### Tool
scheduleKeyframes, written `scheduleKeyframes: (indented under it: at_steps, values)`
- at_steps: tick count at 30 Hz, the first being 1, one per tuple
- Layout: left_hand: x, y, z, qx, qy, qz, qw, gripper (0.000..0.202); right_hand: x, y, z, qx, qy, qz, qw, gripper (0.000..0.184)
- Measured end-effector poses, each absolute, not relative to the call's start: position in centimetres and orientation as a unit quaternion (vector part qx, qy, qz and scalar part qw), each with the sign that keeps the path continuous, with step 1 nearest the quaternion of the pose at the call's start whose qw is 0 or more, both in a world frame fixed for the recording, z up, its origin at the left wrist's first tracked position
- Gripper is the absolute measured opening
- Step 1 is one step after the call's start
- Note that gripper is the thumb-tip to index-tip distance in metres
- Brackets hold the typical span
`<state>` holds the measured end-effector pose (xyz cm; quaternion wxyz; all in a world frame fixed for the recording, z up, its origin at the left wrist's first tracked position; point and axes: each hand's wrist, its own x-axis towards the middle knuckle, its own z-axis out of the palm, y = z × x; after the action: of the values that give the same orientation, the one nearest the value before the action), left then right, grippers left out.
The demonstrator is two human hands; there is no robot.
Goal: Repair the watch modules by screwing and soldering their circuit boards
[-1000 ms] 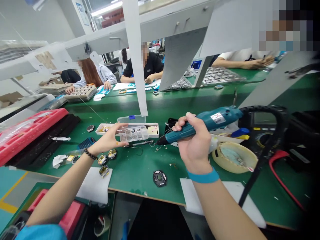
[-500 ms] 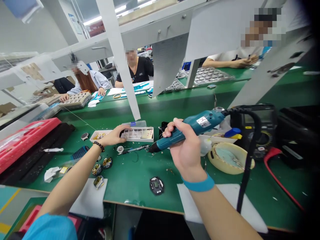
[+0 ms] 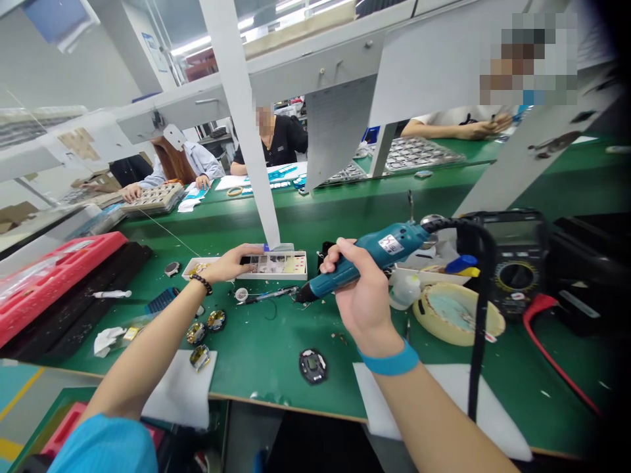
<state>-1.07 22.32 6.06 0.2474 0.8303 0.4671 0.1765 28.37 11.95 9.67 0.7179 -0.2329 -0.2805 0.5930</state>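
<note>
My right hand (image 3: 363,293) is wrapped round a teal electric screwdriver (image 3: 382,249). Its tip points down and left, just above the green bench (image 3: 266,341). A black cable (image 3: 477,295) loops from the tool's rear. My left hand (image 3: 227,263) reaches forward with its fingers stretched out, touching the left end of a clear compartment box (image 3: 276,263) that sits in a white tray. A small black round device (image 3: 313,365) lies on the bench near the front edge, between my arms.
Several small shiny round parts (image 3: 207,323) lie by a white foam pad (image 3: 185,387). Tweezers (image 3: 266,294) rest below the box. A yellow dish (image 3: 458,315) and a multimeter (image 3: 517,263) stand to the right, and a red tray (image 3: 54,269) to the left. Other people work across the bench.
My left hand set the clear compartment box down into the white tray and now rests on it. The screwdriver in my right hand moved slightly left and lower.
</note>
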Motion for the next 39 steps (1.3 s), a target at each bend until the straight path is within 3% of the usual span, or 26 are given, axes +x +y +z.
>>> scheduleKeyframes:
  at_steps: [5,16,23,28,35,39]
  values:
    - [-0.7,22.2,5.4,0.818,0.489,0.170,0.251,0.042,28.3,12.1,9.8,-0.239,-0.269,0.593,0.720,0.033]
    - [-0.4,18.6,6.6,0.817,0.508,0.188,0.195,0.044,29.3,12.4,9.9,-0.267,-0.306,0.551,0.729,0.029]
    - [0.1,18.2,5.9,0.804,0.538,0.204,0.151,0.053,28.8,12.9,9.0,-0.337,-0.439,0.515,0.655,0.025]
    - [0.6,20.9,5.3,0.781,0.563,0.227,0.148,0.045,27.8,13.2,8.0,-0.354,-0.487,0.513,0.612,0.028]
    - [1.4,22.0,4.1,0.768,0.583,0.203,0.167,0.028,27.7,13.4,7.7,-0.376,-0.495,0.488,0.613,0.028]
    - [1.5,20.5,4.8,0.788,0.567,0.184,0.152,0.033,27.5,13.1,7.8,-0.391,-0.503,0.469,0.611,0.025]
